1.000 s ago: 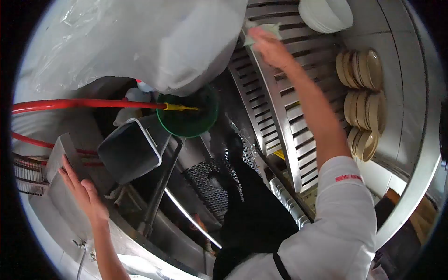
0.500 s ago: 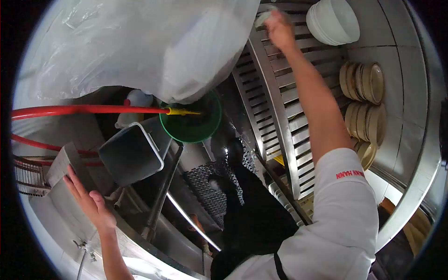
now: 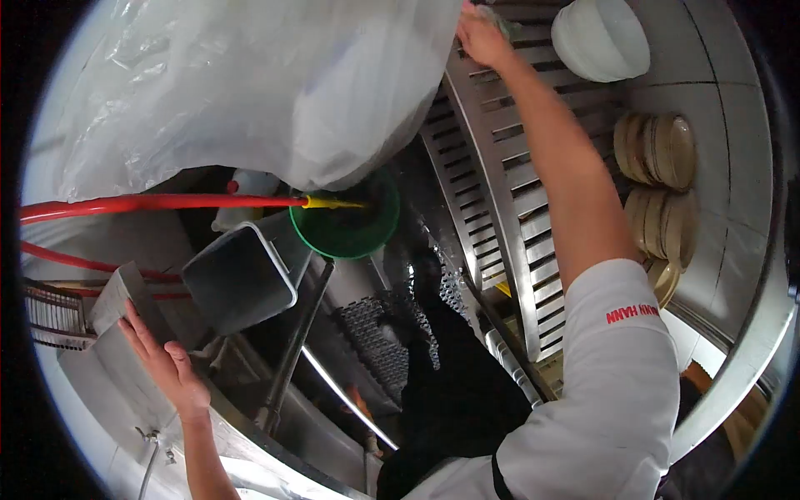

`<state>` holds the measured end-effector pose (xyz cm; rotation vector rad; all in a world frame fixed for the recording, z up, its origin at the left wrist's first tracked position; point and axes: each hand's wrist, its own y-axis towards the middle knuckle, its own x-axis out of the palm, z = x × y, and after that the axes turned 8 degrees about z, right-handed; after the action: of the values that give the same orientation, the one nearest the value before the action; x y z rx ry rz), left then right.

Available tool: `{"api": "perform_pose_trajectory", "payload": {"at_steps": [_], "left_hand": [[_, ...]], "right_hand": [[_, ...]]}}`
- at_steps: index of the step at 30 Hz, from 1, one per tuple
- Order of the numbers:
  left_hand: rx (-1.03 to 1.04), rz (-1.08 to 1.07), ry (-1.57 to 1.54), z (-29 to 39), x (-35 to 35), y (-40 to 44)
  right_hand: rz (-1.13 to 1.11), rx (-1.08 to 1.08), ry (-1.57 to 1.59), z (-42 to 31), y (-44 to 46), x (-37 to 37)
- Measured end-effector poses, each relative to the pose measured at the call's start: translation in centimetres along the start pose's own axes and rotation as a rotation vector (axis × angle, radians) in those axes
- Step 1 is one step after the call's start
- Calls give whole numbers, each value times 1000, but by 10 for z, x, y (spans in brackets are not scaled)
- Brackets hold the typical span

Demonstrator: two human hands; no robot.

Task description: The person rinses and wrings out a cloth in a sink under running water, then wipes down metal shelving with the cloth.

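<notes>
My right hand (image 3: 483, 37) is at the far end of a slatted steel shelf (image 3: 521, 129), at the top of the view. A pale, greenish-white cloth (image 3: 502, 25) is bunched in and under its fingers, against the slats; part of it is hidden by the hand. On the left, my left hand (image 3: 171, 367) is empty, with straight fingers and the thumb apart. It lies by the edge of a steel counter (image 3: 108, 367); whether the palm touches the metal I cannot tell.
White stacked bowls (image 3: 600, 42) and stacks of beige dishes (image 3: 658, 150) stand on the shelf by the tiled wall. A large clear plastic bag (image 3: 250, 83) hangs over the upper left. Below are a red hose (image 3: 167, 202), a green bucket (image 3: 346, 242) and a grey bin (image 3: 237, 279).
My right hand has moved slightly left along the far end of the shelf with the cloth, and its wrist has turned. My left hand stays in nearly the same place.
</notes>
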<state>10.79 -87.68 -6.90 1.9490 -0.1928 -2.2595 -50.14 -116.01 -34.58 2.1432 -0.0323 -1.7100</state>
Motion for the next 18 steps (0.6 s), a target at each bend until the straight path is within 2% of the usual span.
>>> {"api": "perform_pose_trajectory", "payload": {"at_steps": [3,4,6,7,9,11,12,14,16,18], "left_hand": [[-15,0,-32,0,1,-1],[-16,0,-39,-1,2,-2],[-12,1,-56,-3,2,0],[-6,-2,-53,-2,2,0],[2,-5,-53,-1,0,0],[-3,-15,-34,-3,-2,0],[-7,-18,-25,-3,-3,0],[-7,-4,-26,-2,-3,0],[-3,-1,-24,-2,-3,1],[2,-4,-18,-3,-4,0]], "right_hand": [[497,119,59,11,34,67],[474,195,146,13,41,92],[39,212,6,-26,37,48],[-24,201,18,-42,30,30],[23,201,91,-69,-3,0],[289,195,176,-96,-54,-18],[147,331,202,-105,-80,-34],[174,306,214,-132,-146,-67],[11,278,140,-155,-219,-88],[-90,236,56,-172,-237,-98]]}}
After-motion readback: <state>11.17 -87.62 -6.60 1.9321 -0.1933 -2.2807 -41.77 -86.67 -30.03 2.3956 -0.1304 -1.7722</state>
